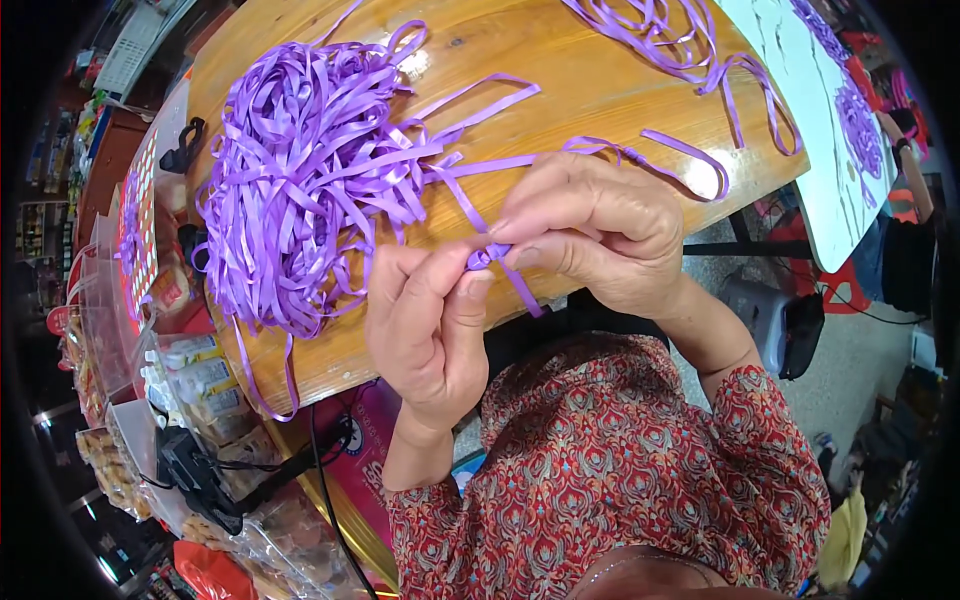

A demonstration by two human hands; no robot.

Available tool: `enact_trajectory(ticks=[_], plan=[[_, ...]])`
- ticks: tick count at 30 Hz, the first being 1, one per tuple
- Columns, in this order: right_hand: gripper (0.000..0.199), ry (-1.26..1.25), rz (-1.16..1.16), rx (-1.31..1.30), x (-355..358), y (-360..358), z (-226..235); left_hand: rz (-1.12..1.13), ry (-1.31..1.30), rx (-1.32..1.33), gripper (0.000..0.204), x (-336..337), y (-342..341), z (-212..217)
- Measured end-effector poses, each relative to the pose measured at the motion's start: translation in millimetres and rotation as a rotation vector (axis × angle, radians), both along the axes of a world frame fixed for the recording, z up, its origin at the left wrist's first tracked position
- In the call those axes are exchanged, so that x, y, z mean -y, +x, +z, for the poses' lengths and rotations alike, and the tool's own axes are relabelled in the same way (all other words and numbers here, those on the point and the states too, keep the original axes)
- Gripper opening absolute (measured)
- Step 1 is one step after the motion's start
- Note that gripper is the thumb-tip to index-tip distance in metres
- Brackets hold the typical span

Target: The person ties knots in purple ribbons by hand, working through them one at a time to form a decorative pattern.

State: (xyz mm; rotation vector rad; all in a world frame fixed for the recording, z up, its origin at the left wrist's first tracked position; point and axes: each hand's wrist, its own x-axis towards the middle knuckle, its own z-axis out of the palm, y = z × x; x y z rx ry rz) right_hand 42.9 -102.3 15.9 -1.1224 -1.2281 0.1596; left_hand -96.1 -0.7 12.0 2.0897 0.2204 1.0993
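Between both hands, just over the near edge of the wooden table (470,60), is a small folded loop or knot of purple ribbon (480,260). My left hand (425,325) pinches it between thumb and fingers from the left. From the right, my right hand (605,235) pinches the same ribbon, its fingertips almost touching the left ones. One ribbon end hangs below the right fingertips, and strands run back toward a big tangled heap of purple ribbon (310,180) left of the hands. A ribbon strand with a small knot (632,155) lies beyond my right hand.
More loose purple ribbon (650,40) lies at the table's far right. A white marbled table (835,220) adjoins there, with ribbon on it and a person beside it. Packaged goods (205,375) and a black clamp-like device (195,475) stand at the left. A grey case (755,310) sits at right.
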Motion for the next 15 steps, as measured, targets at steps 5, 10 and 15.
enact_trajectory(ticks=[5,10,15], plan=[[0.017,-0.001,-0.029,0.033,0.6,0.5,-4.0,-0.012,-0.011,-0.013,0.018,-0.5,2.0,-0.9],[0.017,-0.027,-0.05,0.045,0.7,-0.7,-6.0,-0.02,0.006,-0.036,0.018,-3.4,-0.9,-2.8],[0.016,-0.021,-0.043,0.051,0.7,0.8,-7.2,-0.027,0.012,-0.029,0.017,-3.9,0.9,-5.4]])
